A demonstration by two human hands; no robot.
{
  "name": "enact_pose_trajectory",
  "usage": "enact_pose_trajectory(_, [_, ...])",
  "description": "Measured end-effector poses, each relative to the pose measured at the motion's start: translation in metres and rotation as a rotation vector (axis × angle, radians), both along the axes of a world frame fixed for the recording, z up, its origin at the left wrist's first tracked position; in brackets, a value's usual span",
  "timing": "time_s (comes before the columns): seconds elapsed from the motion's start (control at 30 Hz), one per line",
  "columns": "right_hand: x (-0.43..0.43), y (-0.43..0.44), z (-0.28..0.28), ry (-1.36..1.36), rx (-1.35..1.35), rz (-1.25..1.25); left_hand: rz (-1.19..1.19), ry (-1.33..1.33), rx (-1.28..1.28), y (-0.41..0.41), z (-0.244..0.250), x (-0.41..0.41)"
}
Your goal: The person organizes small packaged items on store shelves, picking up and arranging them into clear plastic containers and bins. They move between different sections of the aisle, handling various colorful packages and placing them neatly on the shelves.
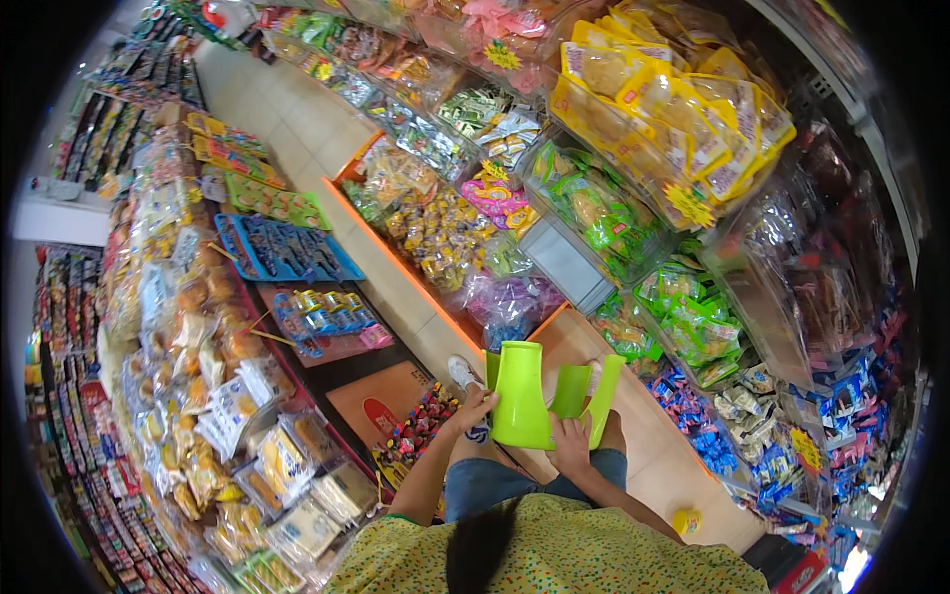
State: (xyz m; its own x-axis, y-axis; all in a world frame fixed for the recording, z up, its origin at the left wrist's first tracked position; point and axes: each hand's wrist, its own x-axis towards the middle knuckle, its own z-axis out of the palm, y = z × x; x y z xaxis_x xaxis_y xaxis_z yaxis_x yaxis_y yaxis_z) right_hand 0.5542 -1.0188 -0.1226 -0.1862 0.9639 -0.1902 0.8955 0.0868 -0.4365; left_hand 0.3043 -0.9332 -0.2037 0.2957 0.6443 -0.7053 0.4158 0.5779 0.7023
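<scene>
A lime-green plastic object point(518, 401) with broad tapering panels and cut-out gaps, apparently a small stool, is held in front of my lap. My left hand point(473, 410) grips its left edge. On its lower right side, my right hand point(571, 444) has fingers over the rim by a gap. Just beyond it stands an orange-edged bin point(438, 312) of wrapped sweets, including a purple plastic bag point(512, 297) at the near end. Below my left forearm lies a heap of small red and dark wrapped sweets point(421, 425).
Yellow snack packs point(668, 111) and green packs point(601, 200) fill clear bins at right. Packaged breads point(223, 401) cover the left display, beside a blue tray point(289, 249). A tiled aisle point(274, 126) runs between. A yellow tub point(687, 520) is on the floor.
</scene>
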Motion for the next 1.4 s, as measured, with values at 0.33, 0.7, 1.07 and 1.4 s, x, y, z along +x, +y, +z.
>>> enact_pose_trajectory(0.33, [0.013,0.023,0.004,-0.011,-0.155,0.102,-0.444,0.264,-0.100,0.003,0.040,0.020])
enact_pose_trajectory(0.7, [0.050,0.050,-0.042,0.170,-0.309,0.424,-0.262,0.447,-0.229,-0.043,0.030,0.044])
enact_pose_trajectory(1.07, [-0.026,0.027,-0.163,0.083,-0.752,0.344,-0.007,0.698,-0.134,0.019,-0.041,0.005])
enact_pose_trajectory(1.4, [-0.099,0.026,-0.224,-0.194,-0.873,0.600,0.163,0.584,-0.264,0.108,-0.163,-0.074])
